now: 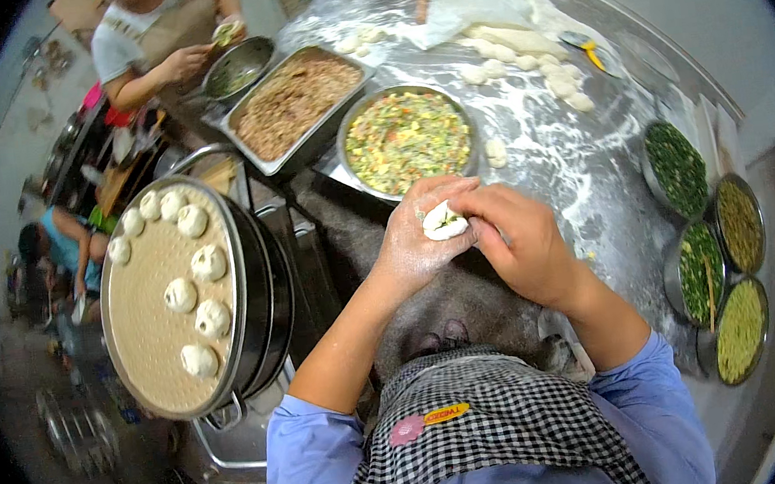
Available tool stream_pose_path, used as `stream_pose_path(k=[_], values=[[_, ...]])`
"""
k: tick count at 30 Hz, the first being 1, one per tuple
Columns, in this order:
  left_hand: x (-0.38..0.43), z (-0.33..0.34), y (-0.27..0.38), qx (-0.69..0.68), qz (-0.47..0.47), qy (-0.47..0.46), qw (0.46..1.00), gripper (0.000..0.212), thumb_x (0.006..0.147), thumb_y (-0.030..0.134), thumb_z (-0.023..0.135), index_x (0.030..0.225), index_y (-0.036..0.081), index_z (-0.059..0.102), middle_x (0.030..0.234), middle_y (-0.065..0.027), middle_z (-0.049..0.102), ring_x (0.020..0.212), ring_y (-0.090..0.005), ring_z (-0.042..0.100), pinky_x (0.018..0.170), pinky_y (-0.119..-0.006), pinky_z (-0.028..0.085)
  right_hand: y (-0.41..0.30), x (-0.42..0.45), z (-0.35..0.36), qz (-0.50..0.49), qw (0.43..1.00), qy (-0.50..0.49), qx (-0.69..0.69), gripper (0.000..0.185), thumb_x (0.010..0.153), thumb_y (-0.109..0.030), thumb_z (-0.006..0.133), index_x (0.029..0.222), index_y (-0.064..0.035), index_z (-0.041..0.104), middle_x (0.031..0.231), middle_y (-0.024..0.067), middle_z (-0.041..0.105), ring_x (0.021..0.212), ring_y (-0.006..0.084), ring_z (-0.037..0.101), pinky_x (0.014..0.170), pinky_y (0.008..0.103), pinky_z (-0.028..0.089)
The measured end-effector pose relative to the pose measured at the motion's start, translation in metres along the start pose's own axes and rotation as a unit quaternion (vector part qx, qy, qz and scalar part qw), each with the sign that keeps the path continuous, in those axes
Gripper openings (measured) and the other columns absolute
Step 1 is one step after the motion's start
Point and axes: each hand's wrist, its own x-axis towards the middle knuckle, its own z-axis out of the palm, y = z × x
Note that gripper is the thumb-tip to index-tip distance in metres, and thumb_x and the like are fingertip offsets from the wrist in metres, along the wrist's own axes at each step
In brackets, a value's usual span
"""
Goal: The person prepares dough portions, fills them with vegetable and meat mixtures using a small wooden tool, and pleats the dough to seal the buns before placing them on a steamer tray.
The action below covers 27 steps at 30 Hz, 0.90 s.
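Note:
A small filled dough bun (443,222) with a partly open top and green filling rests in my left hand (415,232), which is dusted with flour. The fingertips of my right hand (518,239) pinch the edge of its dough. Just beyond my hands is a round metal bowl of mixed vegetable and egg filling (409,140). To its left stands a rectangular metal pan of brownish filling (298,102). Several shaped buns (208,263) sit on a round steamer tray (148,324) at my left.
Dough pieces (562,82), rolled dough (515,41) and a yellow-handled scraper (593,56) lie on the floured metal table (525,135). Several bowls of green filling (677,169) stand at the right. A co-worker (161,46) holds a bun beside a metal bowl (238,70); another person (69,247) is farther left.

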Motion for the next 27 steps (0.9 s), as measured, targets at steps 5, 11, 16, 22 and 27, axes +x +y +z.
stream_pose_path(k=[5,11,16,22,27], values=[[-0.034,-0.012,-0.02,-0.018,-0.039,0.105,0.994,0.027,0.073,0.01,0.069,0.099,0.005,0.064,0.12,-0.0105,0.046,0.11,-0.0223,0.049,0.094,-0.033,0.038,-0.005,0.01,0.021,-0.117,0.983,-0.095,-0.105,0.033,0.064,0.006,0.055,0.094,-0.0052,0.064,0.091,0.0118,0.057,0.084,0.0289,0.057,0.07,0.0361,0.048],[-0.085,-0.034,-0.011,-0.29,-0.231,0.183,0.91,0.024,0.086,0.028,0.058,0.085,0.004,0.061,0.101,-0.0111,0.06,0.091,-0.0174,0.057,0.079,-0.029,0.046,0.027,0.013,0.012,0.037,0.992,-0.057,0.102,0.023,0.08,0.002,0.05,0.098,-0.0011,0.063,0.088,0.0087,0.058,0.082,0.0183,0.056,0.072,0.0265,0.043],[-0.173,-0.075,-0.004,-0.305,-0.145,0.396,0.854,0.039,0.091,0.042,0.045,0.089,0.005,0.057,0.095,-0.0135,0.062,0.084,-0.0191,0.06,0.075,-0.034,0.051,0.059,-0.03,0.027,0.238,0.922,-0.251,0.175,0.019,0.082,0.0,0.051,0.098,0.0009,0.062,0.082,0.0057,0.06,0.076,0.0137,0.056,0.071,0.0253,0.044],[-0.263,-0.168,0.007,-0.093,-0.024,0.741,0.664,0.034,0.093,0.035,0.043,0.091,0.005,0.057,0.098,-0.0125,0.061,0.089,-0.021,0.058,0.076,-0.034,0.048,0.057,-0.063,0.047,0.312,0.855,-0.349,0.226,0.017,0.083,-0.001,0.052,0.097,0.0013,0.062,0.079,0.0057,0.059,0.074,0.013,0.056,0.069,0.0249,0.044],[-0.327,-0.216,0.004,0.142,-0.158,0.717,0.664,0.031,0.091,0.031,0.047,0.1,0.003,0.058,0.1,-0.0129,0.061,0.09,-0.0209,0.057,0.078,-0.033,0.046,0.049,-0.069,0.06,0.3,0.856,-0.354,0.23,0.017,0.083,-0.001,0.051,0.097,0.0024,0.061,0.081,0.0067,0.059,0.075,0.0136,0.057,0.069,0.0251,0.044]])
